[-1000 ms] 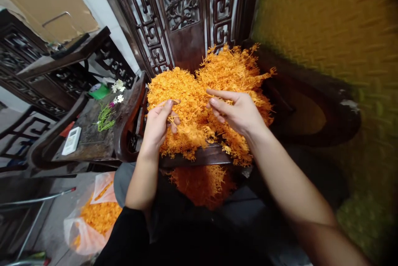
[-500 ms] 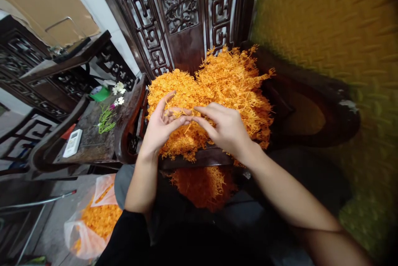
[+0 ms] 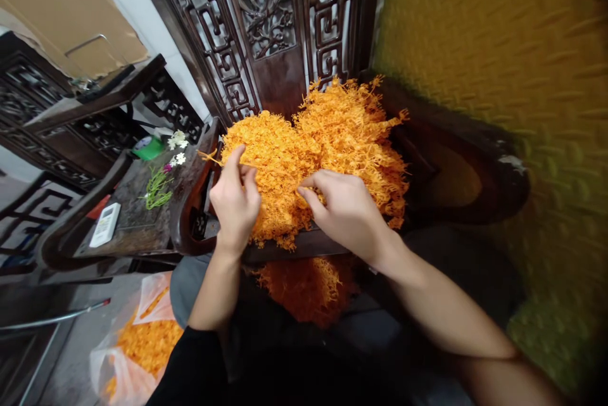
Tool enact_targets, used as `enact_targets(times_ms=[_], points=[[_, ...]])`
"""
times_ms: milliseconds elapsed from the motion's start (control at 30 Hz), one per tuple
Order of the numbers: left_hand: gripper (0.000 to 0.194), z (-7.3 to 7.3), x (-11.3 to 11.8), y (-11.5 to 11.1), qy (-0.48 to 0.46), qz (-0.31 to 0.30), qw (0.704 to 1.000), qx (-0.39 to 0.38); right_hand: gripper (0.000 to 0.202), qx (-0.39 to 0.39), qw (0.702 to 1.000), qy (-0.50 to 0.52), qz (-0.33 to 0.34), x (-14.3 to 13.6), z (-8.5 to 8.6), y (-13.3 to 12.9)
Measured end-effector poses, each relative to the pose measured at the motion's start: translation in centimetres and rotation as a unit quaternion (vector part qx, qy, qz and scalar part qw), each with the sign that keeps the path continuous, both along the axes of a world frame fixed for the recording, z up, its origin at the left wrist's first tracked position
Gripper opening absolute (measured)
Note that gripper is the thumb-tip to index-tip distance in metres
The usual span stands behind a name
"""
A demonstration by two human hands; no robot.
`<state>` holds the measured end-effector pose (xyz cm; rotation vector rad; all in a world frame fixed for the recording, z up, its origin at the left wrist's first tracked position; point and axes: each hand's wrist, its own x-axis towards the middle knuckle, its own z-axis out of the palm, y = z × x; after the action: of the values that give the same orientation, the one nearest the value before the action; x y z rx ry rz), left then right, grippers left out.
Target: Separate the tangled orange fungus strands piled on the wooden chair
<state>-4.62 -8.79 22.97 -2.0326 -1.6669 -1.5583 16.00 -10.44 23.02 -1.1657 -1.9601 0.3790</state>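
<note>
A large heap of orange branching, plastic-looking sprigs [image 3: 270, 146] lies on a dark polished wooden seat, and both hands are over its near part. My left hand [image 3: 235, 203] is curled with its back toward me. A single orange sprig [image 3: 209, 156] sticks out to the left past its fingers, apparently held in them; the grip itself is mostly hidden. To the right, my right hand [image 3: 344, 206] has its thumb and index fingertips pinched together above the heap. What lies in that pinch, if anything, blends into the orange behind it. The two hands are apart.
On a dark side table at left lie a white remote control [image 3: 105, 225], green stems [image 3: 158, 189], white flowers [image 3: 177, 140] and a green tape roll [image 3: 147, 147]. A plastic bag [image 3: 126, 374] of orange pieces stands on the floor. Carved chair back [image 3: 280, 76] rises behind the heap.
My hands, whose fingertips met over an orange piece, have moved apart. The left hand has turned and curled, with a sprig now jutting left. The right fingers have closed into a pinch.
</note>
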Motion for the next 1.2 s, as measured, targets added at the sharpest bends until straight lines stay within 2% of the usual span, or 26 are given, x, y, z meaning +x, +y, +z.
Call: enact_targets(times_ms=[67, 133, 200, 267, 367, 467, 533, 633, 733, 800, 900, 967, 1033, 1200], points=[[0.048, 0.2, -1.6, 1.1, -0.083, 0.006, 0.997, 0.007, 0.016, -0.041, 0.999, -0.009, 0.007, 0.7, 0.5, -0.2], [0.055, 0.5, -2.8, 1.7, -0.203, -0.06, 0.977, -0.02, 0.015, -0.055, 0.998, 0.0, 0.017, 1.3, 0.8, -0.2], [0.059, 1.0, -3.2, 1.8, -0.314, -0.159, 0.933, -0.075, 0.013, -0.061, 0.997, 0.034, 0.028, 1.5, 1.0, 0.0], [0.058, 1.7, -2.9, 1.4, -0.387, -0.236, 0.882, -0.126, 0.015, -0.067, 0.994, 0.074, 0.048, 1.4, 1.0, 0.4], [0.055, 2.5, -1.6, 0.3, -0.441, -0.295, 0.83, -0.173, 0.025, -0.061, 0.988, 0.1, 0.102, 0.6, 0.8, 0.8], [0.052, 2.8, -0.1, -0.7, -0.465, -0.318, 0.795, -0.223, 0.042, -0.04, 0.984, 0.125, 0.121, -0.6, 0.2, 0.9], [0.053, 2.8, 0.5, -1.1, -0.472, -0.327, 0.779, -0.252, 0.04, -0.018, 0.982, 0.14, 0.129, -1.3, -0.1, 0.7], [0.052, 2.7, 0.4, -1.1, -0.48, -0.334, 0.763, -0.276, 0.018, 0.025, 0.978, 0.164, 0.125, -1.5, -0.1, 0.4], [0.054, 2.6, -0.2, -0.8, -0.497, -0.334, 0.754, -0.269, 0.019, 0.061, 0.976, 0.188, 0.09, -1.0, 0.4, 0.1], [0.055, 2.6, -0.2, -0.8, -0.5, -0.341, 0.75, -0.268, 0.013, 0.043, 0.979, 0.178, 0.085, -0.9, 0.6, 0.0], [0.054, 2.5, 0.4, -1.1, -0.483, -0.346, 0.755, -0.278, 0.023, -0.006, 0.982, 0.153, 0.112, -1.4, 0.3, 0.0], [0.052, 2.5, 0.6, -1.2, -0.477, -0.337, 0.765, -0.272, 0.018, 0.01, 0.982, 0.156, 0.11, -1.6, 0.1, 0.1], [0.053, 2.7, 0.3, -1.2, -0.483, -0.327, 0.767, -0.267, 0.024, 0.045, 0.983, 0.158, 0.084, -1.4, 0.1, 0.1], [0.057, 2.7, -0.6, -0.7, -0.522, -0.321, 0.732, -0.297, 0.022, 0.082, 0.99, 0.11, 0.042, -0.2, 0.6, 0.5]])
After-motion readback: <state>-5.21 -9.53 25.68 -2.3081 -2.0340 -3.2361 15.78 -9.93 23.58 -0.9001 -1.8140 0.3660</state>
